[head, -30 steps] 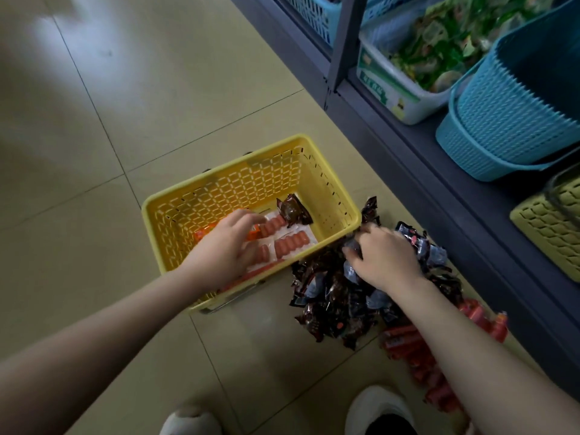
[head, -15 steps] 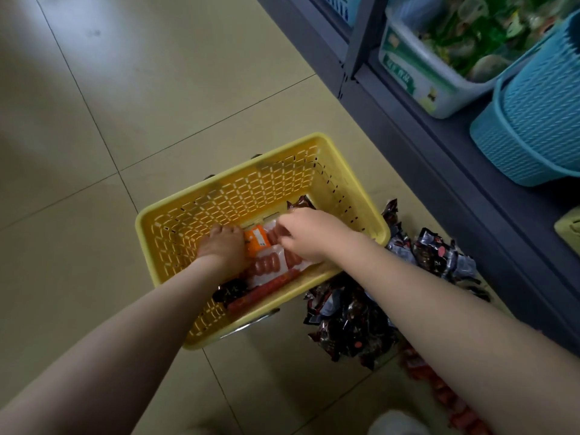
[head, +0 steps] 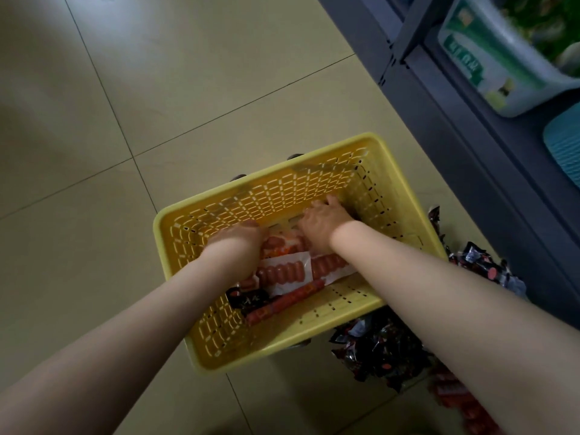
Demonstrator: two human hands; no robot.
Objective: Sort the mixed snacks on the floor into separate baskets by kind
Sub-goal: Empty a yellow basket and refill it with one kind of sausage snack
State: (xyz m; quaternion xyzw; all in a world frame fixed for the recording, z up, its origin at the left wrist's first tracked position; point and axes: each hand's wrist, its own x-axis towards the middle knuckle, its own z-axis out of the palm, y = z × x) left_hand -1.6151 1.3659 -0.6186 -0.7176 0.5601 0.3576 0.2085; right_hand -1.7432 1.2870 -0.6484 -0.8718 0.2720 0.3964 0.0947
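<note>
A yellow slatted basket (head: 326,335) sits on the tiled floor. Inside lie white packs of small red sausages (head: 284,273), a long red sausage stick (head: 285,302) and a dark wrapped snack (head: 248,301). Both my hands are down in the basket. My left hand (head: 235,238) rests on the sausage packs, fingers curled under and hidden. My right hand (head: 323,221) reaches toward the far right corner, fingers bent over something I cannot make out. A heap of dark wrapped snacks (head: 383,350) lies on the floor right of the basket, with red sausage sticks (head: 452,390) beside it.
A dark grey shelf unit (head: 464,127) runs along the right. On it stand a white tub with a green label (head: 489,64) and a teal basket (head: 565,142). Bare floor tiles (head: 125,120) spread to the left and beyond the basket.
My right hand left the dark snack heap and moved into the basket, then deeper toward its far right corner. My left hand stayed on the sausage packs. The view tilted closer over the basket.
</note>
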